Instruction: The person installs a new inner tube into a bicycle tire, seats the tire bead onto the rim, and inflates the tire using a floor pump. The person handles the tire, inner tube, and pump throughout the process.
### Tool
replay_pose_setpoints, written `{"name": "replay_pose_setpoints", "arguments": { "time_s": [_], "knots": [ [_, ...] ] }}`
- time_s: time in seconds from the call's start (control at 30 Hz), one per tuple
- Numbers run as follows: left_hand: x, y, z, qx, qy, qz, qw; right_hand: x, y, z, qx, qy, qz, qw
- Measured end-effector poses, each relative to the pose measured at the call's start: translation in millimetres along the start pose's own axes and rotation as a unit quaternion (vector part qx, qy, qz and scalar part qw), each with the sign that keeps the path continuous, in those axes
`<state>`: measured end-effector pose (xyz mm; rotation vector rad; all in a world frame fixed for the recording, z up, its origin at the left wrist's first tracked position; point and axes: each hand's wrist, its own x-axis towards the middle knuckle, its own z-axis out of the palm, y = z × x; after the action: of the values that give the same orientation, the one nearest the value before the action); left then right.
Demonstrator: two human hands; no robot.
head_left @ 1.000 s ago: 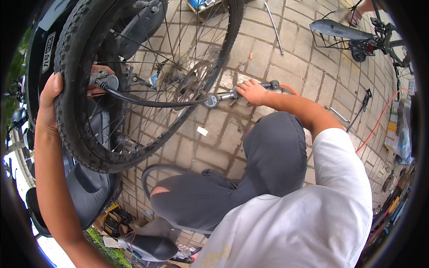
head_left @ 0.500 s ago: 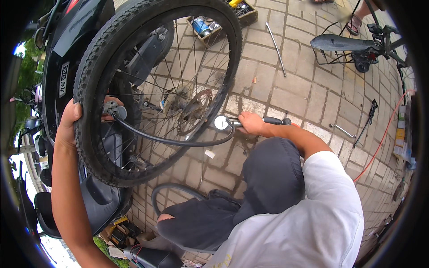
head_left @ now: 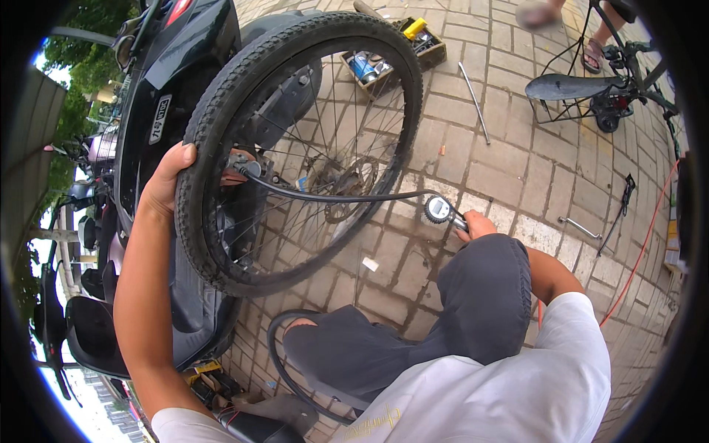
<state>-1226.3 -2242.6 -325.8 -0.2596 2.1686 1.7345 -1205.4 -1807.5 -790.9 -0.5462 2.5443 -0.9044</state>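
A bicycle wheel [head_left: 193,221] with a knobbly black tyre and a disc rotor [head_left: 354,193] stands tilted before me. My left hand [head_left: 168,177] is closed round its left side, thumb on the tread, fingers behind the rim beside a metal air chuck [head_left: 252,168]. From the chuck a black hose [head_left: 332,197] crosses the spokes to a tyre inflator with a round gauge [head_left: 439,209]. My right hand [head_left: 480,224] is wrapped round the inflator's handle, next to my right knee, which partly hides the wrist. Whether the left fingers also grip the chuck I cannot tell.
A black scooter [head_left: 140,148] stands close on the left. Beyond the wheel sits a wooden toolbox [head_left: 432,55]. A metal rod [head_left: 474,103], a wrench [head_left: 580,227] and a red air hose [head_left: 641,247] lie on the paving. Far right are a bicycle [head_left: 576,87] and a person's leg [head_left: 595,48].
The inflator and my right hand have moved right, away from the wheel, and the gauge has turned. Its hose now runs straighter. My left hand keeps its hold. The whole view has shifted.
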Motion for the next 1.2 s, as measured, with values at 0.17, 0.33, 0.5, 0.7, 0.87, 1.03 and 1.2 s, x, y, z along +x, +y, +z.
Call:
{"name": "replay_pose_setpoints", "arguments": {
  "time_s": [0.17,0.33,0.5,0.7,0.87,1.03,1.2],
  "knots": [
    [-2,-3,-13,-0.01,-0.028,-0.009,1.0,-8,-9,3,0.001,-0.02,0.068,0.997],
    [-9,-4,-16,-0.015,-0.037,-0.003,0.999,-8,-8,14,-0.007,-0.04,0.066,0.997],
    [-2,8,5,0.002,-0.026,-0.004,1.0,-3,0,23,-0.011,-0.037,0.083,0.996],
    [-7,-4,-7,0.01,0.034,-0.014,0.999,-9,-12,5,-0.007,-0.047,0.096,0.994],
    [-5,-3,-6,0.008,0.05,-0.015,0.999,-13,-13,9,0.003,-0.029,0.102,0.994],
    [-5,-4,-18,0.032,0.034,-0.01,0.999,-11,-15,10,-0.007,-0.044,0.115,0.992],
    [-12,-6,-20,0.054,0.047,-0.007,0.997,-10,-15,16,0.003,-0.048,0.111,0.993]
  ]
}}
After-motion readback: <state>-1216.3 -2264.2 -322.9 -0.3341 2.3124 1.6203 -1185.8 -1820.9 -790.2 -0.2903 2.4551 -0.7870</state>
